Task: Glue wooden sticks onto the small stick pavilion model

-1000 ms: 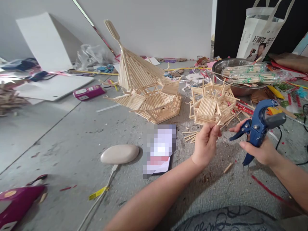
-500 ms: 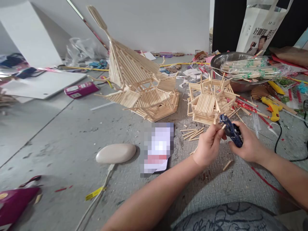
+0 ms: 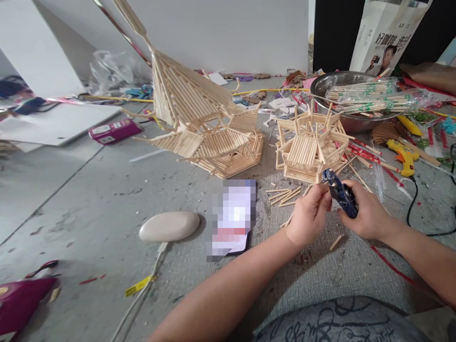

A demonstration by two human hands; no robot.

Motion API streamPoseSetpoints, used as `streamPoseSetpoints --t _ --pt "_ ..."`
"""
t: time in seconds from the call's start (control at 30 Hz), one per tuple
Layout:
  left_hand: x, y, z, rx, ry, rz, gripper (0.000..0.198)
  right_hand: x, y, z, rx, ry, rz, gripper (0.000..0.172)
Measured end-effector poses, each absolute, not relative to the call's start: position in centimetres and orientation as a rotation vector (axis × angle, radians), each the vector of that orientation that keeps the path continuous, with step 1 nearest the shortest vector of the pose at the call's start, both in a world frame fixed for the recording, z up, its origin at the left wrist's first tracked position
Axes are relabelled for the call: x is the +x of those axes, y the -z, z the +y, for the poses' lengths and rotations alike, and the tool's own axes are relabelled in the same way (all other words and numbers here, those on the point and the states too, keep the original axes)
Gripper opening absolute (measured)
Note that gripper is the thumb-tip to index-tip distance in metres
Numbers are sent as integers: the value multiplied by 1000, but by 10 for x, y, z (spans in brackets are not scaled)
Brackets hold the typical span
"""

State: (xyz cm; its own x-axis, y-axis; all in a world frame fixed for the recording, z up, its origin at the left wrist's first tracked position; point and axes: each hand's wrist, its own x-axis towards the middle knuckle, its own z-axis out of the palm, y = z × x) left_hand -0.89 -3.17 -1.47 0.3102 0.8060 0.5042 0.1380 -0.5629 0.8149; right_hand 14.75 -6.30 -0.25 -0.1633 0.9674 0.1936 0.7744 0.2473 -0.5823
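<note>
My right hand [image 3: 366, 211] is closed around a dark blue hand cutter [image 3: 344, 194], its jaws pointing up and left. My left hand [image 3: 309, 213] is pinched right beside those jaws, on a thin wooden stick mostly hidden by the fingers. Just beyond the hands stands a small hexagonal frame of wooden sticks [image 3: 309, 147]. Short cut sticks [image 3: 287, 195] lie on the floor left of my left hand, and one short piece [image 3: 337, 242] lies below the hands. A larger stick model with a tall sloping roof [image 3: 192, 90] stands further left.
A phone [image 3: 233, 218] and a pale oval device [image 3: 169, 226] with a cable lie left of my forearm. At right are a yellow glue gun [image 3: 404, 156] and a metal bowl [image 3: 320, 88] holding bagged chopsticks [image 3: 377, 99]. A purple carton [image 3: 114, 131] lies at left.
The view has shifted slightly. Both hands stay together at the cutter; the pale stick end seen between the left fingers and the jaws earlier no longer shows clearly.
</note>
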Motion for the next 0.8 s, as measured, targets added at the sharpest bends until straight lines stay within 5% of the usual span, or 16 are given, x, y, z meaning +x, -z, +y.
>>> streamPoseSetpoints --t 0.8 --pt "-11 11 -32 1987 -1255 876 17 147 0 -64 -1664 -400 -2025 42"
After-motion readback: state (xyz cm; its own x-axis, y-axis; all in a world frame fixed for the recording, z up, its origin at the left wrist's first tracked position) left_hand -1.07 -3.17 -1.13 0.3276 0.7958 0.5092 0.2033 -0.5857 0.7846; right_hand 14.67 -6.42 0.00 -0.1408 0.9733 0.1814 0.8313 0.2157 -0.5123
